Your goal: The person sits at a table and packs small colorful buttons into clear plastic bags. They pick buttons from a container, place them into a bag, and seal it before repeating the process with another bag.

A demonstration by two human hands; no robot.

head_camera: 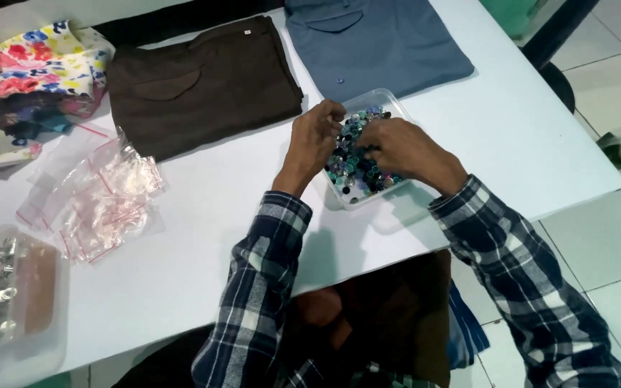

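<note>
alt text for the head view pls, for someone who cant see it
Both hands, left hand and right hand, dig in a clear tray of small buttons on a white table. Folded brown and blue garments lie beyond.

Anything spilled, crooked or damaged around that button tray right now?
Nothing stands out. Both hands, left hand and right hand, dig in the clear tray of mixed buttons; none lie outside it. The brown garment and blue garment lie folded flat.
</note>
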